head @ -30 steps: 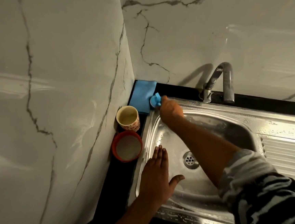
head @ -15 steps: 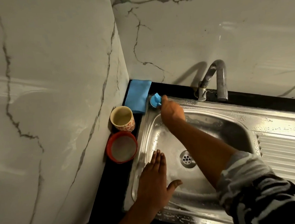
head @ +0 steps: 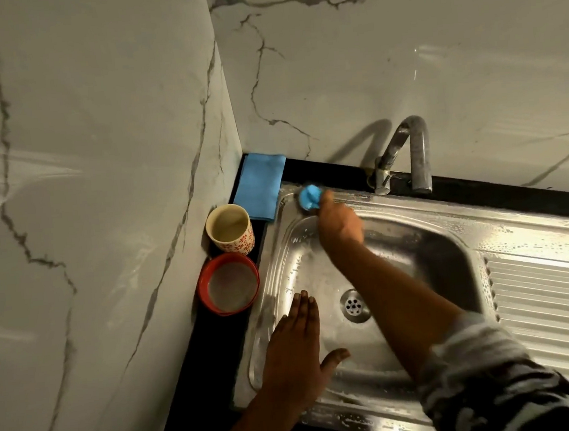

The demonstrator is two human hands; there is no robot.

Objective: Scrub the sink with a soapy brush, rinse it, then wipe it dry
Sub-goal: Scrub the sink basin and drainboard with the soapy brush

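I'm holding the brush (head: 308,197) on the sink's (head: 536,238) far-left corner, with my other hand flat at the near side.

Nearest me, my left hand (head: 298,355) lies flat on the basin's left slope, fingers straight and together, thumb out, holding nothing. Beyond the drain (head: 354,306), my right hand (head: 340,222) has its fingers curled round the blue brush, which is on the wet back rim. Left of the sink stand a red bowl (head: 203,293), then a flowered cup (head: 240,241), then a folded blue cloth (head: 261,184) in the corner. The tap (head: 419,155) rises behind.
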